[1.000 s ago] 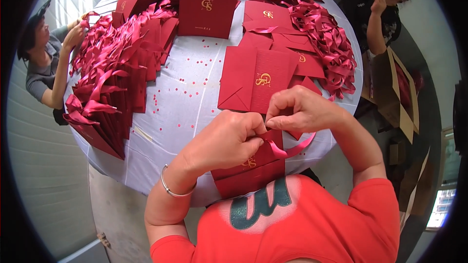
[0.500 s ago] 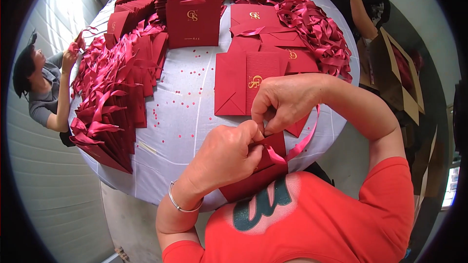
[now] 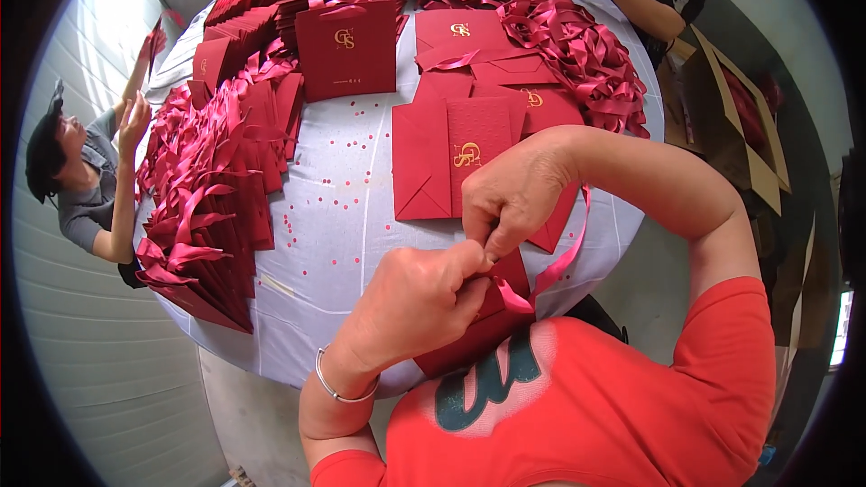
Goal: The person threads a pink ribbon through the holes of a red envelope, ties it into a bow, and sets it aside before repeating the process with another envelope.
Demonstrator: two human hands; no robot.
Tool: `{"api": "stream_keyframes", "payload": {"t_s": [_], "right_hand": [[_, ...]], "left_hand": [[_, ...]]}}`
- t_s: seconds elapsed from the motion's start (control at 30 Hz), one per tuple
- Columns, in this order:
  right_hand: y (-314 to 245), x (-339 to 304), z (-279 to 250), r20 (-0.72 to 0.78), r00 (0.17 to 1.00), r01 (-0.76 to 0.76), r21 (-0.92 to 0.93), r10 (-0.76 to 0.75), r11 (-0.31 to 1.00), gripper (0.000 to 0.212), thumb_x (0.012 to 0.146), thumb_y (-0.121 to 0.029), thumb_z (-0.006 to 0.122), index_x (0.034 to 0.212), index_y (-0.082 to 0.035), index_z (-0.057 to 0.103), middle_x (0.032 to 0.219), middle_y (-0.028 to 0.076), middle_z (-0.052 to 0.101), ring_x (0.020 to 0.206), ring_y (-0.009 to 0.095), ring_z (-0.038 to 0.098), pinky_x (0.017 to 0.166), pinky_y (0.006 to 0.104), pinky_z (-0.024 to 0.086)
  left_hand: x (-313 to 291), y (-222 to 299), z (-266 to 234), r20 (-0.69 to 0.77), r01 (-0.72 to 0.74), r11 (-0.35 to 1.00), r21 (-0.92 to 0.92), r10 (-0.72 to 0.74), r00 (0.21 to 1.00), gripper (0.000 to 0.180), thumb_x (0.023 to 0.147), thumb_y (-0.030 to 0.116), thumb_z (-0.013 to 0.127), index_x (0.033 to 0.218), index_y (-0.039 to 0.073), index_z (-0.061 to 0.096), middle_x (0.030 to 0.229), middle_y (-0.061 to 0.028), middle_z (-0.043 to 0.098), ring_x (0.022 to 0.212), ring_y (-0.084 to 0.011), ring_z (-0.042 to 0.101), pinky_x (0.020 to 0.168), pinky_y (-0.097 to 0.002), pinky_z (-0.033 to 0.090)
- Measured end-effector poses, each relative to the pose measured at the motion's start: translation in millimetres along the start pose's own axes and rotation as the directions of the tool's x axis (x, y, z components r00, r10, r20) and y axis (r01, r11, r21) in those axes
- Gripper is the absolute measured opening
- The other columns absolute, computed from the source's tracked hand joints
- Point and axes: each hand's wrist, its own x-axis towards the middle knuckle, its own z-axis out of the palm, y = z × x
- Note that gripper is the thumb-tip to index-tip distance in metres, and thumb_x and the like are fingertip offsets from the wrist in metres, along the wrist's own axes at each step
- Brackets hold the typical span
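Close to my body, a dark red paper gift bag (image 3: 474, 335) lies at the table's near edge. My left hand (image 3: 422, 293) is closed on its upper edge, thumb and fingers pinching. Thumb and forefinger of my right hand (image 3: 516, 188) are pressed together, touching the left fingertips; what they pinch is hidden. A pink satin ribbon (image 3: 561, 265) comes out at the bag's top and loops up behind my right wrist. Just beyond my hands lie flat red bags (image 3: 422, 158) with gold print, overlapping.
Rows of ribboned bags (image 3: 203, 207) line the table's left side. One bag (image 3: 347, 50) stands upright farther back, and a ribbon heap (image 3: 586, 59) lies right. Red paper dots dot the white cloth (image 3: 338, 225). Two people work alongside; an open carton (image 3: 753, 126) stands right.
My hands have stayed together at the bag, the right fingertips now lower against the left ones. The person at right has reached down to the table; the one at left has raised a red piece.
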Motion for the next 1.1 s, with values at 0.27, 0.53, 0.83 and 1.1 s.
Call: {"api": "stream_keyframes", "payload": {"t_s": [0.27, 0.53, 0.83, 1.1], "right_hand": [[-8, 5, -5, 0.280, 0.958, -0.143, 0.257, 0.068, 0.956, 0.023, 0.094, -0.015, 0.064, 0.075, -0.001, 0.066, 0.058, -0.004, 0.048, 0.050, 0.006, 0.044, 0.047, 0.0257, 0.035], [3, -3, 17, -0.063, 0.975, -0.154, 0.511, 0.215, 0.846, 0.016, 0.088, -0.014, 0.067, 0.078, -0.002, 0.067, 0.059, -0.006, 0.051, 0.051, 0.005, 0.042, 0.047, 0.0239, 0.030], [25, -12, 14, -0.687, 0.696, 0.089, 0.374, 0.211, 0.923, 0.019, 0.094, -0.016, 0.063, 0.093, 0.003, 0.068, 0.068, -0.003, 0.057, 0.059, 0.004, 0.048, 0.053, 0.0230, 0.038], [19, -38, 89, -0.855, 0.501, -0.087, -0.201, -0.132, 0.976, 0.036, 0.076, -0.026, 0.085, 0.093, -0.003, 0.063, 0.088, 0.009, 0.062, 0.077, 0.020, 0.061, 0.065, 0.0311, 0.049]], "left_hand": [[-4, 17, -5, 0.022, -0.026, 0.999, 0.029, 0.026, 0.999, 0.022, 0.076, -0.001, 0.076, 0.088, 0.005, 0.059, 0.075, -0.0107, 0.067, 0.068, -0.0285, 0.070, 0.058, -0.0313, 0.053], [-1, 1, -5, 0.000, -0.012, 1.000, -0.012, 0.012, 1.000, 0.018, 0.075, -0.003, 0.073, 0.086, 0.004, 0.060, 0.073, -0.0107, 0.066, 0.064, -0.0270, 0.069, 0.058, -0.0310, 0.053], [1, -5, 1, 0.038, 0.082, 0.994, -0.074, -0.079, 0.996, 0.019, 0.077, -0.001, 0.072, 0.087, 0.002, 0.057, 0.073, -0.0144, 0.066, 0.067, -0.0303, 0.068, 0.059, -0.0354, 0.053], [2, -14, 1, 0.016, 0.219, 0.973, -0.079, -0.218, 0.976, 0.019, 0.078, -0.004, 0.070, 0.090, -0.001, 0.057, 0.071, -0.0151, 0.066, 0.065, -0.0269, 0.069, 0.062, -0.0327, 0.053]]}}
